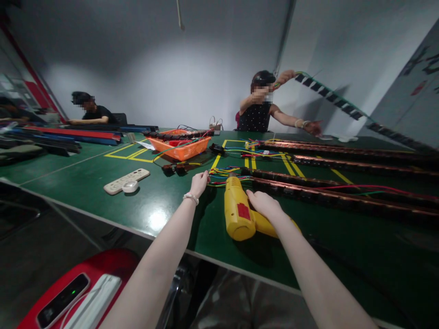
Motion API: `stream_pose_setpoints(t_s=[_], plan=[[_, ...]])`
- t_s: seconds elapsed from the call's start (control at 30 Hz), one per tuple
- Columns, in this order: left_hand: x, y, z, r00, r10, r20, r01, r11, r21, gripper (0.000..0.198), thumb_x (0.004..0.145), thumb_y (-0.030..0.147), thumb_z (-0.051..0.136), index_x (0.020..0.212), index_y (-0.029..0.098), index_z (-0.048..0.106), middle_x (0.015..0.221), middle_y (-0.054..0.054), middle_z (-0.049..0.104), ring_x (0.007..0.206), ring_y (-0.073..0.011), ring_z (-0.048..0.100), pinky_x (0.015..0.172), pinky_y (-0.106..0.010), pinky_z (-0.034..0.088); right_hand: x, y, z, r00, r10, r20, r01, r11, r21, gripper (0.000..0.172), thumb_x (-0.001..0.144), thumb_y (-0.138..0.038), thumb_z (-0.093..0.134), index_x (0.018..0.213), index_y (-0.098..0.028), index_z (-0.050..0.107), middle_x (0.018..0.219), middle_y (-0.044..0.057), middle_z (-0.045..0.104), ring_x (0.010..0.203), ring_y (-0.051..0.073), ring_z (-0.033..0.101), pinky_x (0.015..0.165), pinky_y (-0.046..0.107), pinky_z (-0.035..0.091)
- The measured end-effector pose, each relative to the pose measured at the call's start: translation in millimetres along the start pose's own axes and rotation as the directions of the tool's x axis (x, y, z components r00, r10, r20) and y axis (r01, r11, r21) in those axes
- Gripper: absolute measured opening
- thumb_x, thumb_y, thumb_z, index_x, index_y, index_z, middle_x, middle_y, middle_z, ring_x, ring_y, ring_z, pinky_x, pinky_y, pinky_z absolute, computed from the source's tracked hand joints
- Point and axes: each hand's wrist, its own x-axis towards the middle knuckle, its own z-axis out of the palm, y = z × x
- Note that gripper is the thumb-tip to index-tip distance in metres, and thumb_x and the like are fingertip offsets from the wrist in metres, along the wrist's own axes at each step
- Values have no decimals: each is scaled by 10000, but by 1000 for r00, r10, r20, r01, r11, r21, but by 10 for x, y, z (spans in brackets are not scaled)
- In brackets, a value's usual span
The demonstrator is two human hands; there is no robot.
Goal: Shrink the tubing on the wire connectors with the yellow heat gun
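Note:
My right hand is wrapped round the grip of a yellow power screwdriver that lies on the green table, its nose pointing away from me. My left hand is closed in a pinch on a bundle of coloured wires at the near end of a long copper-coloured strip. A bead bracelet sits on my left wrist.
More long strips lie across the right of the table. An orange basket stands mid-table; a white remote lies left. A person opposite lifts a long strip. Another person sits far left. A red device is below the table edge.

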Motion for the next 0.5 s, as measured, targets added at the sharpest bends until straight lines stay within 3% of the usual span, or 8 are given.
stream_pose_setpoints(t_s=[0.3,0.5], plan=[[-44,88,-32,1000,-3,11,2,998,65,389,823,403,404,524,168,484,531,5,473,569,-127,418,564,-245,280,-137,-500,159,996,-89,-23,90,996,11,353,898,-427,519,1133,-169,565,1154,78,578,1010,188,569,877,422,480],[-70,115,-60,999,-18,33,17,999,38,343,794,398,431,549,163,479,531,31,429,589,-114,379,562,-234,260,-163,-577,208,992,-123,-29,123,992,29,351,897,-432,520,1118,-163,571,1134,75,587,1000,185,574,873,421,481]])
